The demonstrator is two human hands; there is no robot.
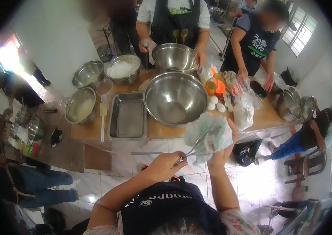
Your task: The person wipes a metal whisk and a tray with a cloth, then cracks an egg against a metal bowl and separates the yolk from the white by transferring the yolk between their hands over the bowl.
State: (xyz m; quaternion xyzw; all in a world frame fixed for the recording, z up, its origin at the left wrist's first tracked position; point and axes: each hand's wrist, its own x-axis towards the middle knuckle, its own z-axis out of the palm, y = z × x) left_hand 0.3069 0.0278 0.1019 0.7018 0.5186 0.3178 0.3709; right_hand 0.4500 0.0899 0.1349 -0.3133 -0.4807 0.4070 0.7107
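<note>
My left hand (167,163) is closed around the handle of a wire whisk (195,148), in front of my apron. A pale white and greenish cloth (208,132) is held in my right hand (225,147), which has it against the whisk's wires. Some of the wires are hidden by the cloth. Just beyond, on the table, sits a large steel mixing bowl (175,94) with nothing seen in it. To its left lies a rectangular metal baking pan (129,114), also bare inside.
Left on the wooden table (158,133) are a white-handled spatula (102,121), a clear jug (105,91) and bowls with pale contents (81,105). Eggs (221,107), bottles and plastic bags (245,111) stand right. Across it, one person (174,23) holds a steel bowl; another (256,43) handles bags.
</note>
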